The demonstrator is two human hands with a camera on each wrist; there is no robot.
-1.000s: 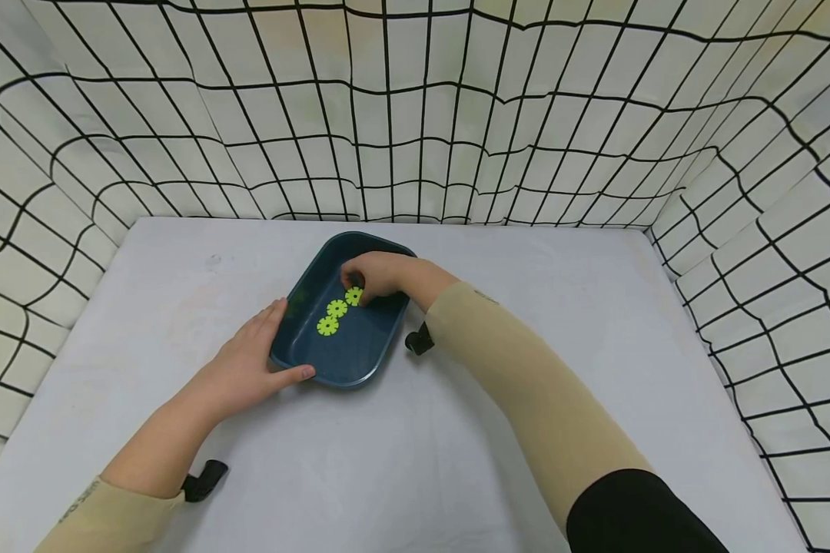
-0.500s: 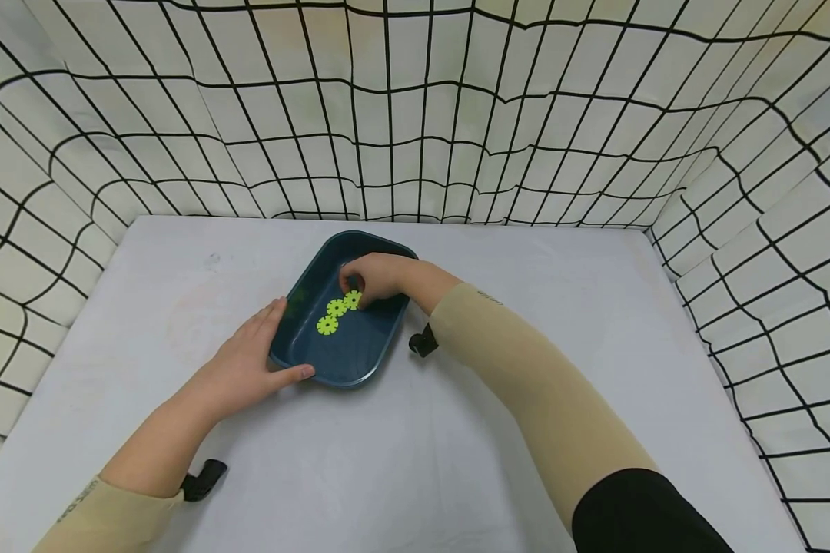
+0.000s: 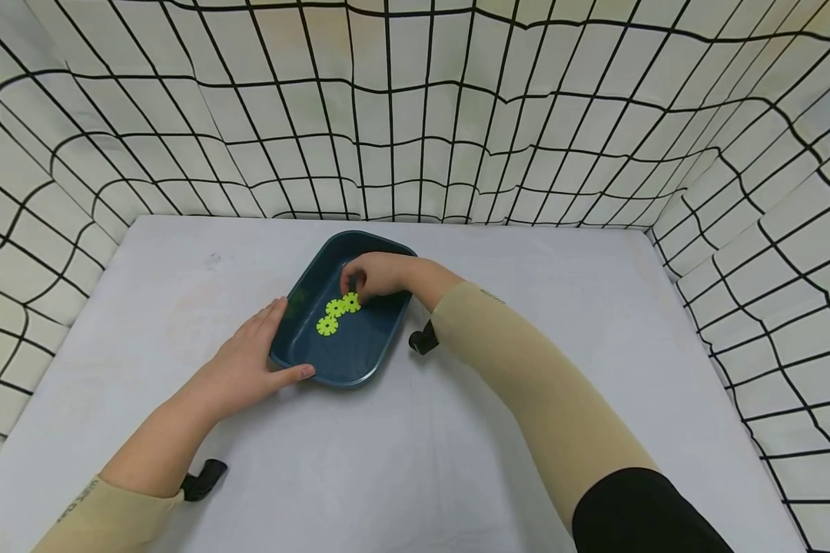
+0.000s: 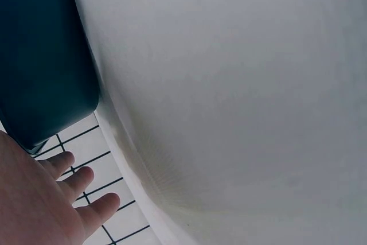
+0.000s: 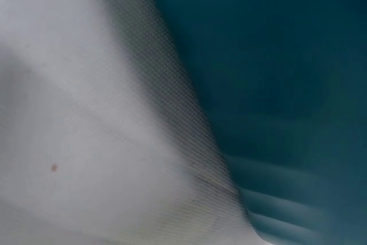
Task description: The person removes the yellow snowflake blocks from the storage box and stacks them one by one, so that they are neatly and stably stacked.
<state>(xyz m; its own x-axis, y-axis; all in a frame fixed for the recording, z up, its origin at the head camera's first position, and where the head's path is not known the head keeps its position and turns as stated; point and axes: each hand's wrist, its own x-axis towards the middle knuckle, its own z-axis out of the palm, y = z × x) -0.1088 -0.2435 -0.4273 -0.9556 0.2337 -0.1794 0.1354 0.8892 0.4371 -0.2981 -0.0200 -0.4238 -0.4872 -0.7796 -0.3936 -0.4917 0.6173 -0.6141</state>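
A dark blue-green plastic tray [image 3: 346,361] stands slanted on the white table. Inside it, three yellow-green notched discs [image 3: 327,326], like interlocking toy discs, form a short slanting row. My right hand [image 3: 379,275] reaches over the tray's right side with bent fingers and pinches the uppermost notched disc [image 3: 350,302]; the fingertips are partly hidden. That disc touches or overlaps the middle one. Spread along the tray's left side, my left hand [image 3: 249,361] has straight fingers at the wall and its thumb at the near rim. The right wrist view catches only the tray's outer wall [image 5: 275,84] and tablecloth.
White cloth covers the table [image 3: 456,445] around the tray. Black netting [image 3: 415,115] over white walls closes off the back and both sides. A small black wrist camera sticks out at each wrist, the right one [image 3: 423,339] close to the tray's right side.
The uppermost disc has shifted slightly down and left, up against the middle disc, with my right fingers on it. My left hand and the tray have stayed in place.
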